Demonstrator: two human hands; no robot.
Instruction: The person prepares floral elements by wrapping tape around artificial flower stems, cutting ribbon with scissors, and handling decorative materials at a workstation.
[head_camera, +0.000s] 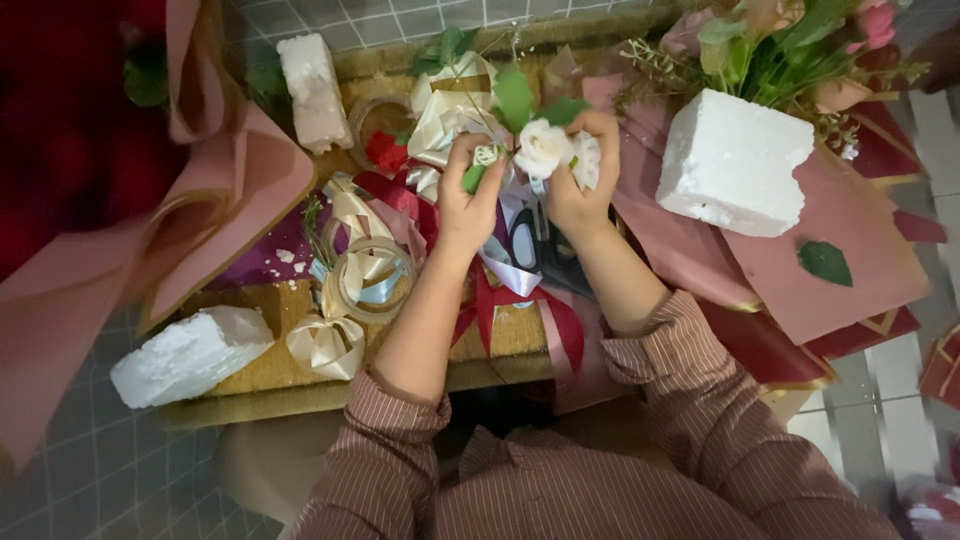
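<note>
White flower (542, 147) pinched in both grips, left hand (466, 195), right hand (578, 170) (clutter crowds every edge).

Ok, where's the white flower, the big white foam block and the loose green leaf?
white flower (541, 148): head view, on its petals.
big white foam block (735, 160): head view, top face.
loose green leaf (825, 262): head view, its middle.

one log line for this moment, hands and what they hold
left hand: grips green stem | right hand: holds white flower | below: ribbons | right: foam block

Ribbon rolls (365, 275) and foam blocks (730, 160) crowd the table (300, 395).
</note>
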